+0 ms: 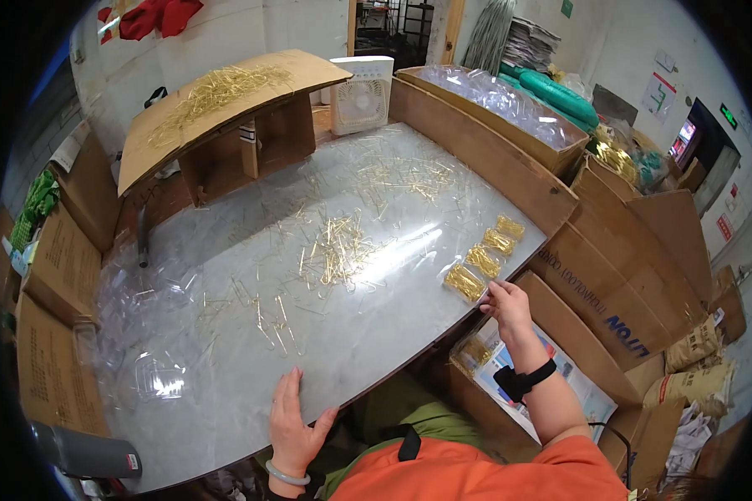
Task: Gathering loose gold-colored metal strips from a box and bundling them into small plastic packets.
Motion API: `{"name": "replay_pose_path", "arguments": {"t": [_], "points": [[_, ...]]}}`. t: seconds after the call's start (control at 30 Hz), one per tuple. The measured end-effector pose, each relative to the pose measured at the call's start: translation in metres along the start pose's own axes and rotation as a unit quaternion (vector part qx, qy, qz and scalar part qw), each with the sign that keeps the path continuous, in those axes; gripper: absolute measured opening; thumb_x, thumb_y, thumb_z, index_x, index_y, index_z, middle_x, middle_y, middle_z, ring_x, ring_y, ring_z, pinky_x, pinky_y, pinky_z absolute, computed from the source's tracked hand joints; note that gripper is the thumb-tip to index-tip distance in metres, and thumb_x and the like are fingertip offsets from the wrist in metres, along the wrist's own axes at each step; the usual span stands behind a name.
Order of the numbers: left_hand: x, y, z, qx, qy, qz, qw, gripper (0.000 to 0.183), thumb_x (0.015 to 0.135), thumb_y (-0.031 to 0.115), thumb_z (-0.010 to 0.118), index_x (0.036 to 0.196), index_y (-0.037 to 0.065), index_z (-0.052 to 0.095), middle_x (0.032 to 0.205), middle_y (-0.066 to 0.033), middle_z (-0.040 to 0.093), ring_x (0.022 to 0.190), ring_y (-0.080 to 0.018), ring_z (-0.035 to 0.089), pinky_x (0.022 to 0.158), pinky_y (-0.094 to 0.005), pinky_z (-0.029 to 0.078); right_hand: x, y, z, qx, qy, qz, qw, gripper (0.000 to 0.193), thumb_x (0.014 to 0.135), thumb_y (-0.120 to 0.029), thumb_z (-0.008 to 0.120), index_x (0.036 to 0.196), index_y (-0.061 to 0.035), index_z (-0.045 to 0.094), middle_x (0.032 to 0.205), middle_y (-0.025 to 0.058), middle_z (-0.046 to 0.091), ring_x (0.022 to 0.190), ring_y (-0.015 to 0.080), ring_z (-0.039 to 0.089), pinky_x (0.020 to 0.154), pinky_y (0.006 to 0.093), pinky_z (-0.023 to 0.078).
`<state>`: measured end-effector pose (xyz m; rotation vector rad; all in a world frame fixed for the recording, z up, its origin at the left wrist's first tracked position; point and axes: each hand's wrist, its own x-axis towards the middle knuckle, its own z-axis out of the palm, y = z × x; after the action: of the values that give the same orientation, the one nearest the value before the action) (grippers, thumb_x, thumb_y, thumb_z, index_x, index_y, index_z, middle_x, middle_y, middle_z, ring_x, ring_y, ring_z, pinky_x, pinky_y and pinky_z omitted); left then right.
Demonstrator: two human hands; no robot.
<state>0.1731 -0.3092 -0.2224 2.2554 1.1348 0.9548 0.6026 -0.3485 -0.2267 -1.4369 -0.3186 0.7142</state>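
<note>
My left hand [297, 422] rests at the near edge of the grey table [393, 334], fingers apart, holding nothing. At the table's right edge, the fingers of my right hand [510, 311] are closed on the near corner of a clear plastic box of gold wire hooks [464, 283]. Several similar filled boxes [499, 241] run in a row away from it. A loose heap of thin gold wire hooks [338, 250] lies mid-table, with a few strays [276, 321] nearer me and a scattered patch [405, 177] farther back.
Empty clear plastic boxes [154, 309] pile up at the left, beside a dark grey cylinder [88, 451]. A cardboard shelf [217, 108] bearing more gold wire and a white fan [362, 96] stand at the back. An open carton [551, 342] sits below the right edge.
</note>
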Motion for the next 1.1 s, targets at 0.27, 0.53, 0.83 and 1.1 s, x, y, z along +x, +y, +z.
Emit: {"name": "replay_pose_path", "arguments": {"t": [0.27,0.53,0.83,1.1], "points": [[-0.001,-0.002,0.003,0.001,-0.003,-0.009,1.0,0.078,0.082,0.034,0.08,0.142,-0.004,0.047,0.134,-0.0246,0.058,0.125,-0.0456,0.053,0.105,-0.0491,0.044,0.011,-0.018,-0.008,-0.014,-0.051,0.078,0.996,0.018,0.099,-0.016,0.064,0.101,0.002,0.062,0.086,0.0071,0.065,0.073,0.0172,0.068,0.064,0.0307,0.06],[0.0,-0.002,0.004,0.035,-0.004,0.006,0.999,0.077,0.082,0.032,0.08,0.142,-0.003,0.049,0.133,-0.0247,0.058,0.125,-0.0464,0.053,0.106,-0.0496,0.043,0.021,-0.026,-0.015,-0.047,-0.077,0.116,0.989,0.019,0.102,-0.018,0.058,0.096,-0.0003,0.06,0.086,0.0079,0.065,0.074,0.0179,0.068,0.063,0.031,0.06],[0.047,0.054,-0.001,0.004,-0.072,0.082,0.994,0.052,0.082,0.026,0.079,0.125,0.001,0.063,0.138,-0.0207,0.054,0.134,-0.0426,0.046,0.11,-0.0531,0.038,-0.001,-0.022,-0.016,0.011,-0.182,0.142,0.973,0.017,0.104,-0.016,0.052,0.103,0.0001,0.057,0.092,0.0113,0.068,0.078,0.0208,0.07,0.067,0.0322,0.061],[0.173,0.117,0.077,0.047,-0.246,0.282,0.926,0.042,0.098,0.037,0.062,0.127,0.006,0.063,0.148,-0.0204,0.046,0.143,-0.0446,0.034,0.118,-0.054,0.029,-0.021,-0.02,0.004,0.004,-0.257,0.168,0.952,0.019,0.104,-0.017,0.053,0.105,0.0007,0.06,0.093,0.0118,0.069,0.08,0.0211,0.072,0.07,0.0308,0.062]]}}
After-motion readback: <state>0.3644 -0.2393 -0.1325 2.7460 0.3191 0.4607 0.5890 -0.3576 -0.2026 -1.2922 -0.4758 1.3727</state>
